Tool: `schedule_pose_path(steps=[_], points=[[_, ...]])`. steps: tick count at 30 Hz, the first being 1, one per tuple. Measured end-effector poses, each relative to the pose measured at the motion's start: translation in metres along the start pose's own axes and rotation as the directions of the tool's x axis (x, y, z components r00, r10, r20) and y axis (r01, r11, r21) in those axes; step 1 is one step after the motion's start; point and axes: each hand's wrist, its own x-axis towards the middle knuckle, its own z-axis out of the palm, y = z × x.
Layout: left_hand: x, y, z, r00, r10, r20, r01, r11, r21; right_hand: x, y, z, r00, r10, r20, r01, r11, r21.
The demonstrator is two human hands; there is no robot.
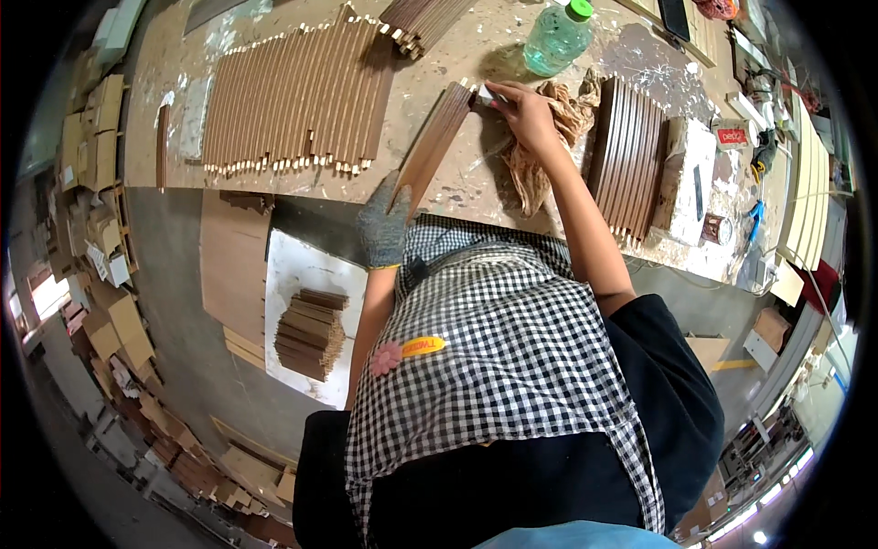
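Note:
My left hand, in a grey knit glove, is closed around the near end of a few brown wooden strips. They lie slanted over the table's front edge, held together side by side. My right hand is bare and pinches a small whitish piece at the far end of these strips; its exact kind is not clear. A crumpled brown paper or cloth lies under and beside my right wrist. To the left a wide row of brown strips with pale ends covers the table.
A green-capped clear bottle stands at the back. Another strip bundle lies at the far middle, and a dark strip stack on the right. Beyond it are a white block and a small can. More strips sit on a low white board.

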Motion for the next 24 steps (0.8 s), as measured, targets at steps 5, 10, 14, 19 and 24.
schedule_pose_path(steps=[5, 10, 14, 19, 24], points=[[-0.001, 0.024, -0.007, 1.0, 0.014, 0.003, -0.015, 0.999, 0.03, 0.001, 0.007, 0.008, 0.999, -0.045, -0.026, 0.043, 0.997, -0.065], [-0.003, 0.002, -0.004, 0.999, -0.039, 0.01, 0.039, 0.999, -0.007, -0.001, -0.021, -0.004, 0.984, 0.132, -0.118, -0.148, 0.979, -0.14], [-0.001, -0.016, 0.007, 0.987, 0.149, -0.061, -0.149, 0.989, 0.008, -0.004, -0.016, 0.016, 0.971, 0.016, -0.238, -0.071, 0.972, -0.223], [-0.003, -0.01, 0.003, 0.999, -0.045, 0.012, 0.045, 0.996, -0.071, -0.007, -0.022, 0.021, 0.969, -0.093, -0.229, 0.027, 0.96, -0.279], [-0.004, -0.007, 0.005, 0.995, -0.096, 0.014, 0.097, 0.99, -0.106, -0.01, -0.023, 0.016, 0.982, -0.102, -0.159, 0.014, 0.881, -0.474]])
